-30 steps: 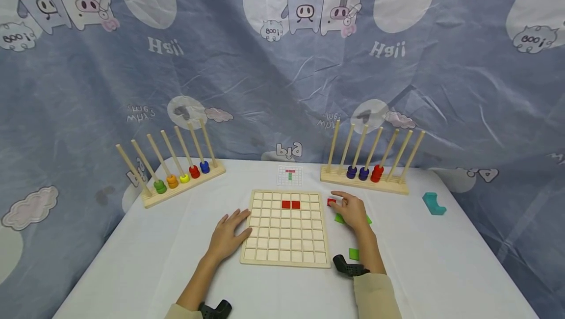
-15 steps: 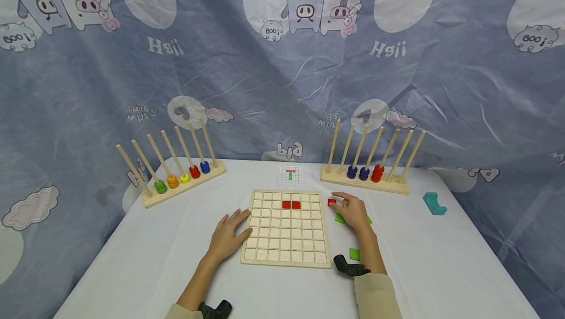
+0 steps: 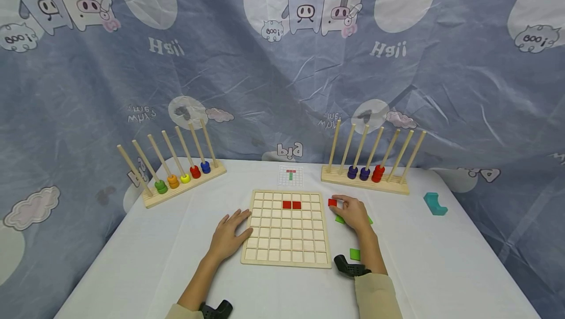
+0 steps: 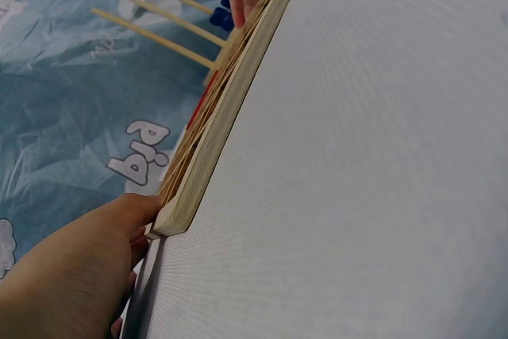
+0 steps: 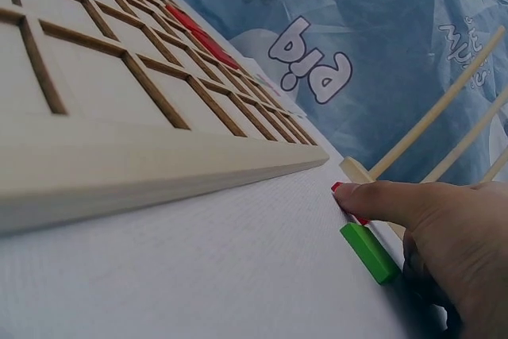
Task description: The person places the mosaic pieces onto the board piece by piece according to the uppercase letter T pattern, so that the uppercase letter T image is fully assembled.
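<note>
A wooden grid board (image 3: 286, 260) lies on the white table, with two red square tiles (image 3: 292, 205) side by side in its second row. My left hand (image 3: 227, 236) rests at the board's left edge, fingers spread and thumb touching the rim. To the right of the board, my right hand (image 3: 352, 211) pinches a loose red tile (image 3: 332, 202) between thumb and index finger, low at the table. In the right wrist view a fingertip covers part of that red tile (image 5: 336, 186). Close beside it lies a green tile (image 5: 370, 253), partly under the hand.
Another green tile (image 3: 354, 254) lies near the right wrist. Behind the board is a printed pattern card (image 3: 290, 175). Wooden peg racks with coloured beads stand at back left (image 3: 185, 184) and back right (image 3: 364, 181). A teal curved block (image 3: 435, 203) sits far right.
The right index finger has come down slightly toward the thumb, closing on the loose red tile. My left hand and the board stay in place.
</note>
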Demonstrator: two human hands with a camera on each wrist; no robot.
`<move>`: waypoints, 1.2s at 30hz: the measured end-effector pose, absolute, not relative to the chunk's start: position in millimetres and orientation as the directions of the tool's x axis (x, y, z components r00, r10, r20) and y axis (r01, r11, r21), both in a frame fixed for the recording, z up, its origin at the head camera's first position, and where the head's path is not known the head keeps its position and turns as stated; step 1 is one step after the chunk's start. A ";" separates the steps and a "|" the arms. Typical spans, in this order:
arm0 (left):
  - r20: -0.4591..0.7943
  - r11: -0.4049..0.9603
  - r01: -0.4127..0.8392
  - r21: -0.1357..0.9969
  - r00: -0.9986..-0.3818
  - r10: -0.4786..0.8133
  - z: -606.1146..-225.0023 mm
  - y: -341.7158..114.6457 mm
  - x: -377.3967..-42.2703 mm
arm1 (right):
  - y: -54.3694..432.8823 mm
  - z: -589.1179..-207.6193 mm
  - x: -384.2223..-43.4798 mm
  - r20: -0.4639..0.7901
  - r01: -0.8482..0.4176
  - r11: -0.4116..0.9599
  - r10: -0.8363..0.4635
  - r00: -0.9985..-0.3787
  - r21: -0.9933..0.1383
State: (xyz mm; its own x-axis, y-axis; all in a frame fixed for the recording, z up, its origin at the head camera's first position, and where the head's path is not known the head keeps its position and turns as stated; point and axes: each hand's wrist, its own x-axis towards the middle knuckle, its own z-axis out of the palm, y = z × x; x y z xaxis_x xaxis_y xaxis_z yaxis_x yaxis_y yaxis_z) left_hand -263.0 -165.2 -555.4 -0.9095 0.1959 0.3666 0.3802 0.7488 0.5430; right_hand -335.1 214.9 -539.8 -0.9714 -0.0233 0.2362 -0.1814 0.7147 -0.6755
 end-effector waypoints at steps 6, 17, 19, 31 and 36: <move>0.364 0.753 0.376 0.540 -0.911 0.195 -555.7 -165.4 -263.6 | 214.7 -537.9 -334.7 0.233 -0.182 0.721 -0.029 -0.972 -0.669; 0.361 0.755 0.375 0.538 -0.912 0.196 -555.8 -165.0 -264.7 | 215.8 -538.9 -336.1 0.209 -0.169 0.716 -0.033 -0.977 -0.677; 0.360 0.754 0.375 0.540 -0.912 0.196 -555.1 -165.0 -264.6 | 215.6 -539.0 -336.2 0.209 -0.168 0.715 -0.032 -0.977 -0.678; 0.376 0.752 0.390 0.531 -0.904 0.204 -557.1 -166.0 -264.9 | 216.6 -542.7 -338.1 0.214 -0.172 0.722 -0.033 -0.976 -0.670; 0.375 0.755 0.386 0.531 -0.905 0.200 -558.2 -166.4 -265.1 | 215.9 -542.3 -337.4 0.225 -0.184 0.724 -0.041 -0.974 -0.665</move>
